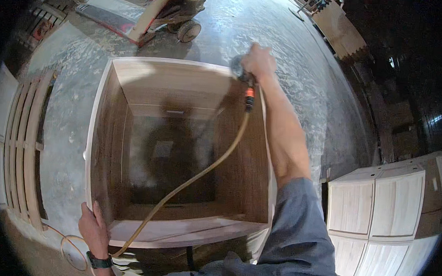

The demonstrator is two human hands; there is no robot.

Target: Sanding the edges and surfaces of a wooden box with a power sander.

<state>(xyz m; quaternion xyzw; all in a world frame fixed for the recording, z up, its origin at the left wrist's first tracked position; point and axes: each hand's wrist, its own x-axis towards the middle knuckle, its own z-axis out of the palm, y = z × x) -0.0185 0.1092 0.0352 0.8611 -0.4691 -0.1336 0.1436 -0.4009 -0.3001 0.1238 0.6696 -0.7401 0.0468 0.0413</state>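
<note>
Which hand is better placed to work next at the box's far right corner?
Probably the right hand: it holds the pneumatic tool there; the left hand touches the near left corner of the wooden box.

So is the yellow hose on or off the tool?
On: the hose runs into the orange-and-black coupling at the tool under the right hand.

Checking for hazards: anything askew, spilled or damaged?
The floor beyond the box looks blotchy; worn or dusty, can't tell. The hose slants across the box's open top, possibly a snag. No clear spill or breakage.
</note>
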